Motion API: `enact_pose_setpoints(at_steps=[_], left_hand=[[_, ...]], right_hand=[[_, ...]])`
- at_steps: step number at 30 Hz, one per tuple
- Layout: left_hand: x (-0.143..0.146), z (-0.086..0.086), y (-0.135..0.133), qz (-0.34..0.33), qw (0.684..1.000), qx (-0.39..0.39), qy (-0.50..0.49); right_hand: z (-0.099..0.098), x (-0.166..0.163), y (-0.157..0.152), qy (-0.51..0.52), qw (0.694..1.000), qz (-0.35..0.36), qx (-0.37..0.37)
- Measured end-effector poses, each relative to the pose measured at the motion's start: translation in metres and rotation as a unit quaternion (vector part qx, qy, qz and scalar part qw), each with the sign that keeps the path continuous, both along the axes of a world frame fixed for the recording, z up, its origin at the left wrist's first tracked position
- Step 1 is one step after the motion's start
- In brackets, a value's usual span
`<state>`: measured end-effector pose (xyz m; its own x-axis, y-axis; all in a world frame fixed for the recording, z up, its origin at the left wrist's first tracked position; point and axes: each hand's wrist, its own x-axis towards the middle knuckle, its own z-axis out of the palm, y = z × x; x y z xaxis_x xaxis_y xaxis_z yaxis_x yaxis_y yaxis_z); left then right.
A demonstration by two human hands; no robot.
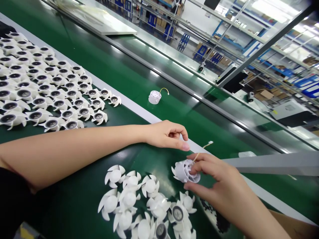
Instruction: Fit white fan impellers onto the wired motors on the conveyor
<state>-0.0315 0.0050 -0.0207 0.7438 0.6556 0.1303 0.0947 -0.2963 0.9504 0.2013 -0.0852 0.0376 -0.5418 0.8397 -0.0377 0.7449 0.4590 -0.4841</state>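
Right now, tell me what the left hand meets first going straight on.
The grey strip along the green conveyor belt, just ahead of the left hand; depth is unclear, so it may pass above.

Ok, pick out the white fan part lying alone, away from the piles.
The small white wired housing on the green belt past the grey strip; the other fans sit in clusters or the right hand.

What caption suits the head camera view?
Right hand holds a white plastic fan with a thin wire, left hand close by, over a green conveyor belt.
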Motion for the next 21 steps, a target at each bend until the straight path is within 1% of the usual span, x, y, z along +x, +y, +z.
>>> enact_pose_setpoints(at_steps=[2, 4, 6, 7, 12, 17, 21], left_hand=[[0.001, 0.000, -0.002, 0.001, 0.998, 0.058, 0.038], [0.002, 0.001, -0.005, 0.000, 0.989, 0.125, 0.082], [0.003, 0.003, -0.007, -0.005, 0.979, 0.170, 0.112], [0.003, 0.003, -0.008, -0.008, 0.976, 0.180, 0.120], [0.000, 0.004, -0.006, -0.028, 0.978, 0.175, 0.114], [-0.004, 0.004, -0.002, -0.053, 0.980, 0.164, 0.099], [-0.004, 0.003, -0.002, -0.055, 0.980, 0.164, 0.100]], right_hand=[[0.000, -0.002, -0.001, -0.030, 0.999, 0.007, -0.034], [0.001, -0.004, -0.003, -0.055, 0.997, 0.009, -0.061], [0.002, -0.006, -0.004, -0.061, 0.996, 0.011, -0.066], [0.002, -0.007, -0.005, -0.060, 0.996, 0.012, -0.062], [0.002, -0.013, -0.009, -0.042, 0.999, 0.022, -0.016], [0.004, -0.016, -0.010, -0.023, 0.997, 0.020, 0.068], [0.000, -0.019, -0.010, -0.028, 0.997, 0.031, 0.061]])
